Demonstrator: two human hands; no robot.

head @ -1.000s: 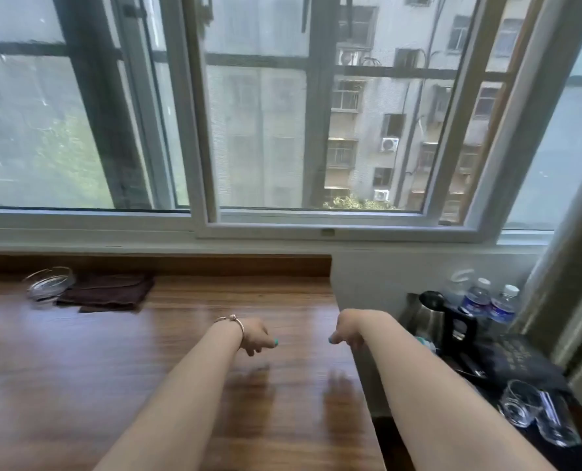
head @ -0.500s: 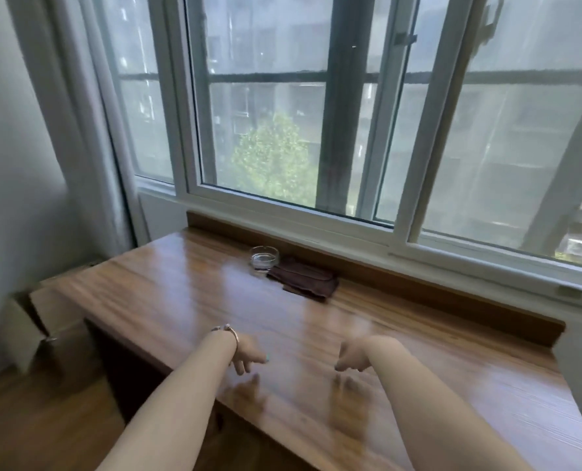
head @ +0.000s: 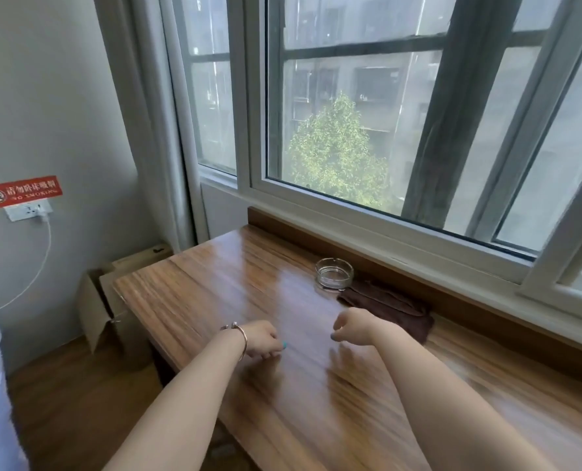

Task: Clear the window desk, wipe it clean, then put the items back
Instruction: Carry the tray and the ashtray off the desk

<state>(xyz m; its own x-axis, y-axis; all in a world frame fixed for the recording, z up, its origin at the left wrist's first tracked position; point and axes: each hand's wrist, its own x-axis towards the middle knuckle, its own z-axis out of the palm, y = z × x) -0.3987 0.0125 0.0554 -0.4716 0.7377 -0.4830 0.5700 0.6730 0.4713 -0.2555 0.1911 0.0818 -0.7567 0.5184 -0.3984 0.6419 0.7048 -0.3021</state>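
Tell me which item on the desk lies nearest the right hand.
The dark brown cloth, folded flat just beyond the right hand; the glass ashtray sits farther back, at the cloth's left end.

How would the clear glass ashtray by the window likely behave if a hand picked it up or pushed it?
The clear round glass ashtray looks thick-walled, so probably heavy for its size and rigid. It sits low and wide on the glossy wooden desk, so a push would likely slide it, not tip it. Smooth glass may slip in the fingers and could chip if dropped.
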